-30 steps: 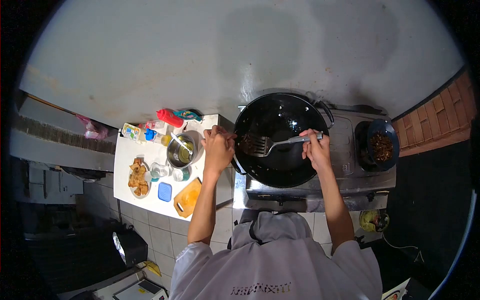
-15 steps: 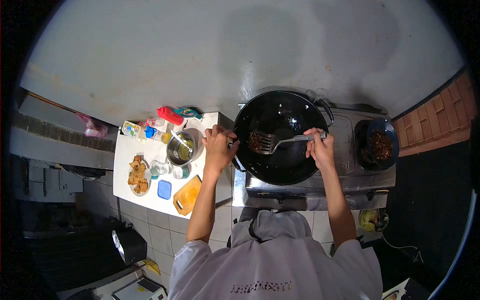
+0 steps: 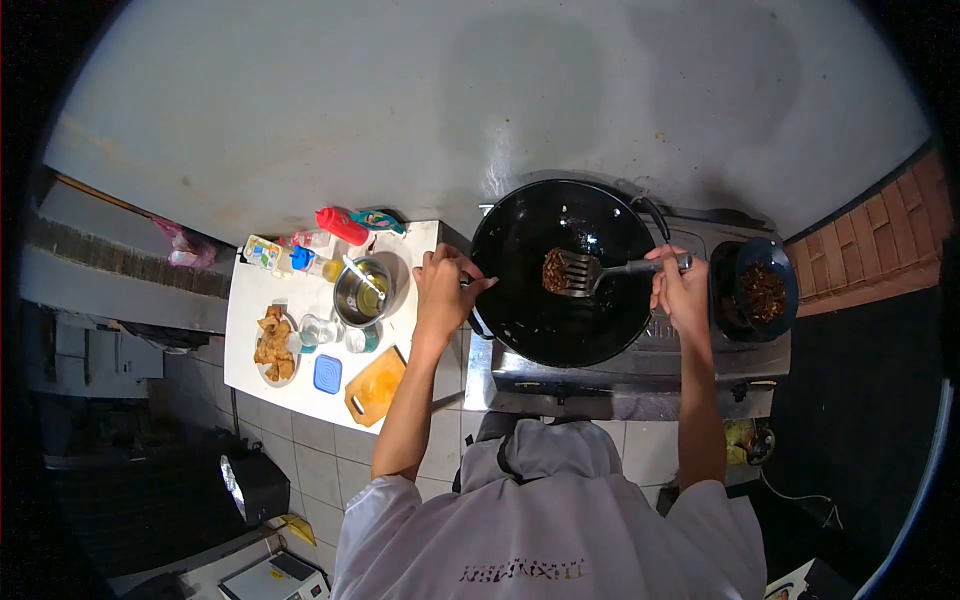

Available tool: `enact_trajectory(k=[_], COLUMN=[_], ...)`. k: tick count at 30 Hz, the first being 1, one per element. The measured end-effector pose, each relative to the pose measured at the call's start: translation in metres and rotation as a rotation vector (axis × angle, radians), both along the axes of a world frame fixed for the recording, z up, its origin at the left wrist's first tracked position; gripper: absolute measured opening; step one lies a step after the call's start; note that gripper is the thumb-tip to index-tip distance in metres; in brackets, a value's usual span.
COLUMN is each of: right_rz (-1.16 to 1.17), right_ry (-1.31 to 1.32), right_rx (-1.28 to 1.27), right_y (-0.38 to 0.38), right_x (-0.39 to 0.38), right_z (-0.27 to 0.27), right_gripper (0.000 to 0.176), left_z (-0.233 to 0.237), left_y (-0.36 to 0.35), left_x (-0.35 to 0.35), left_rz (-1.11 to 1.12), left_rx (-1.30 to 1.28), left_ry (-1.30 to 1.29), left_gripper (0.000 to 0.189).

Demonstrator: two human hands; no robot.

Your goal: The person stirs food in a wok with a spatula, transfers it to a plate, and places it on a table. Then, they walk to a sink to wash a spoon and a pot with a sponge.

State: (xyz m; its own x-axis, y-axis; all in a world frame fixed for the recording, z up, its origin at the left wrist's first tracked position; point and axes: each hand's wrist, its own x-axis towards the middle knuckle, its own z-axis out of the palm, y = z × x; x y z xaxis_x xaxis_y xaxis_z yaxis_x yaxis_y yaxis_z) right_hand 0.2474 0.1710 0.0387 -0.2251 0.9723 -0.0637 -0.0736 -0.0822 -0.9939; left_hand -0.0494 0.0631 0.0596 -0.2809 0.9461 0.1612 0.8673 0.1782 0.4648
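A large black wok (image 3: 520, 325) sits on the stove in front of me. At its left edge, my left hand (image 3: 445, 285) is closed with the thumb over the rim; the fingers' exact grip is partly hidden. My right hand (image 3: 682, 285) is wrapped around the grey handle of a slotted metal spatula (image 3: 582, 275), which lies level over the wok. Dark brown fried bits (image 3: 553, 270) are heaped on the spatula's tip. Small pale specks dot the wok's inside. On the right, a dark bowl (image 3: 790, 285) contains similar brown bits (image 3: 764, 292).
Left of the stove (image 3: 640, 378), a white table (image 3: 245, 340) bears a steel pot (image 3: 348, 313), a plate of fried pieces (image 3: 273, 345), a cutting board (image 3: 376, 388), a blue lid (image 3: 327, 374), a red bottle (image 3: 343, 226) and jars (image 3: 318, 330). A wall (image 3: 400, 110) stands behind.
My right hand has moved right, drawing the spatula and its brown bits from the wok's left side toward the middle. My left hand stays at the left rim.
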Motion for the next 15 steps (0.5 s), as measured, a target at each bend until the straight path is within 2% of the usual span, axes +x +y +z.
enact_trajectory(k=[6,15], right_rz=[0.037,0.09], right_ry=[-0.108,0.04], right_rx=[0.011,-0.051], right_y=[-0.004,-0.002], right_x=[-0.016,-0.041], right_z=[-0.007,-0.026], right_gripper=[0.022,0.023], left_z=[-0.002,-0.004], left_y=[0.003,-0.002], left_x=[0.002,-0.013], left_rz=[-0.004,0.05], left_rx=[0.025,0.041], left_ry=[-0.042,-0.097], left_gripper=[0.017,0.019])
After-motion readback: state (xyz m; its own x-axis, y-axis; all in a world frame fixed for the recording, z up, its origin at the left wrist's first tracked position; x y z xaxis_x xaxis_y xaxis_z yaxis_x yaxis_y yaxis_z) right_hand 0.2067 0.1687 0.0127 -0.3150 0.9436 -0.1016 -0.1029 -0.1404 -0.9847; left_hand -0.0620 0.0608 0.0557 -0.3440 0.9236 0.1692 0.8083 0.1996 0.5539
